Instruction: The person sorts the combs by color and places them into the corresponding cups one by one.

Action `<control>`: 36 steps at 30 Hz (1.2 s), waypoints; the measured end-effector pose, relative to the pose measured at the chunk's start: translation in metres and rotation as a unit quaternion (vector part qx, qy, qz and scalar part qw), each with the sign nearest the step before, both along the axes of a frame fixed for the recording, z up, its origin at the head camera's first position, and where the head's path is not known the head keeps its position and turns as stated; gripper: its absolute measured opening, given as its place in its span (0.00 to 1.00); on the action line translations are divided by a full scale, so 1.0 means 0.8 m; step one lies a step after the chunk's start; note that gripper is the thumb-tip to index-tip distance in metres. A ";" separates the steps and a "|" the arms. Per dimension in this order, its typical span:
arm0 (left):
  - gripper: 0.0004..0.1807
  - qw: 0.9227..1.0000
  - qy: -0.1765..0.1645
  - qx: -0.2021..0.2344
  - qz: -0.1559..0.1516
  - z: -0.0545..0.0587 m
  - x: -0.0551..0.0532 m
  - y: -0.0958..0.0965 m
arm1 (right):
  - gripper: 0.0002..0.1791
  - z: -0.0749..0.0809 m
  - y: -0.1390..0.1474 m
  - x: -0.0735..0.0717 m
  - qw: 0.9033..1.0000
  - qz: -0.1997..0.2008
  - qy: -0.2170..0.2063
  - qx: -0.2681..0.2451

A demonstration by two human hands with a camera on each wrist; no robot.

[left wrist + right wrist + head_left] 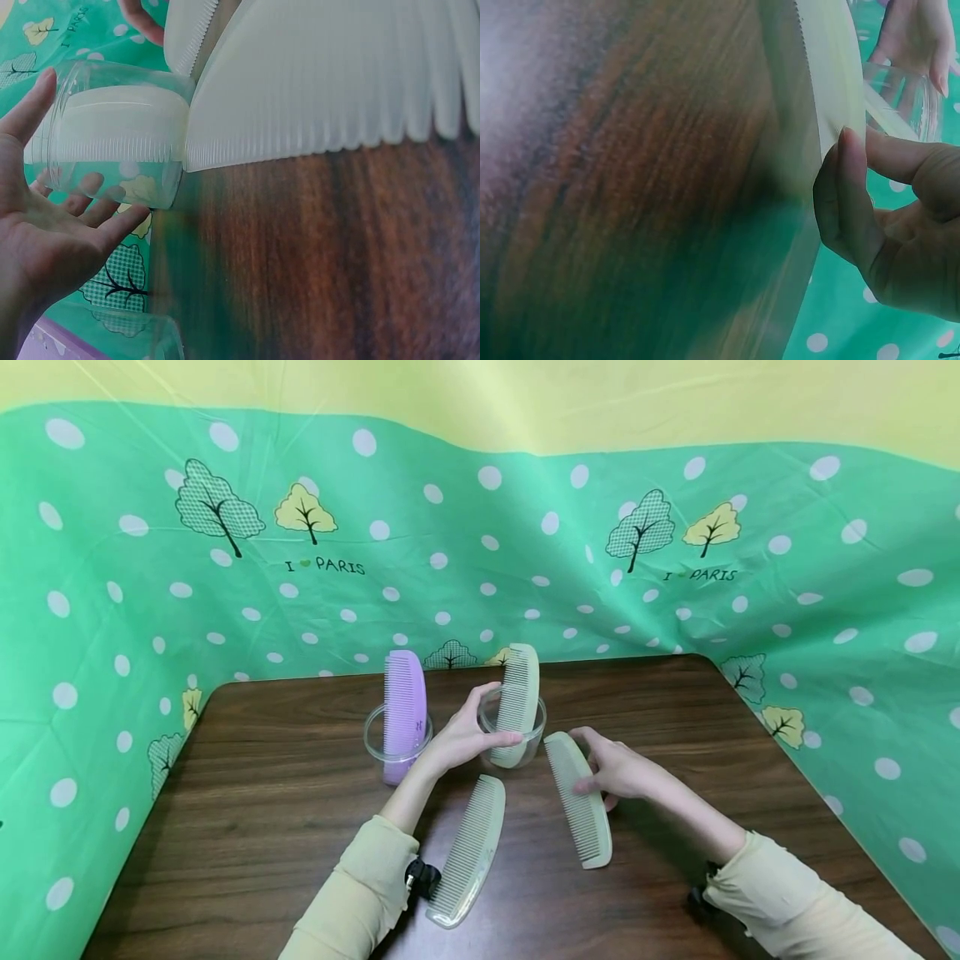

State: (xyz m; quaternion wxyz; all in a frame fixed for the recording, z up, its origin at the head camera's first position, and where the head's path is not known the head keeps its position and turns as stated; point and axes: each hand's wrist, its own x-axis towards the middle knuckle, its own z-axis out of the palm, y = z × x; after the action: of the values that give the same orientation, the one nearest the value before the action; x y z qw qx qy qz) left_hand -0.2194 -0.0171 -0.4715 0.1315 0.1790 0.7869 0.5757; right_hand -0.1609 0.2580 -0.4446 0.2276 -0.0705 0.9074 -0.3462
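My left hand (pixel 465 735) holds a clear plastic jar (pixel 534 745), thumb on the near side and fingers round the far side. A pale green comb (pixel 519 693) stands upright in that jar, its top above the rim. My right hand (pixel 618 768) pinches a second pale green comb (pixel 581 802) by its smooth back, just right of the jar. In the right wrist view, thumb and fingers meet on this comb (pixel 836 75). Another pale green comb (pixel 471 852) lies on the table near my left wrist, and looms large in the left wrist view (pixel 300 82).
To the left, a second clear jar (pixel 369 745) contains an upright purple comb (pixel 405 706). Everything stands on a dark wooden table (pixel 285 827). A green dotted cloth (pixel 480 560) hangs behind the table and along its sides.
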 end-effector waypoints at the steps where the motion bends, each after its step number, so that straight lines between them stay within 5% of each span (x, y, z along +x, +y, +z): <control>1: 0.54 1.000 0.000 0.000 0.000 0.000 0.000 0.000 | 0.48 0.000 0.000 0.000 1.000 0.001 0.001 -0.001; 10: 0.56 1.000 0.000 0.002 -0.004 -0.001 -0.001 0.001 | 0.38 0.008 0.004 -0.001 1.000 -0.007 0.003 -0.007; 36: 0.55 1.000 -0.001 0.001 -0.003 0.000 -0.002 -0.001 | 0.37 0.039 0.023 -0.008 0.995 -0.028 0.081 -0.051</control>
State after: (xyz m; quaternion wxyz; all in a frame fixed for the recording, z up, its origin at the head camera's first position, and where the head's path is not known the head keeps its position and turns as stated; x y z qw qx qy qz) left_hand -0.2209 -0.0177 -0.4712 0.1337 0.1808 0.7857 0.5762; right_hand -0.1672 0.2763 -0.4137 0.1394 -0.0844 0.9059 -0.3910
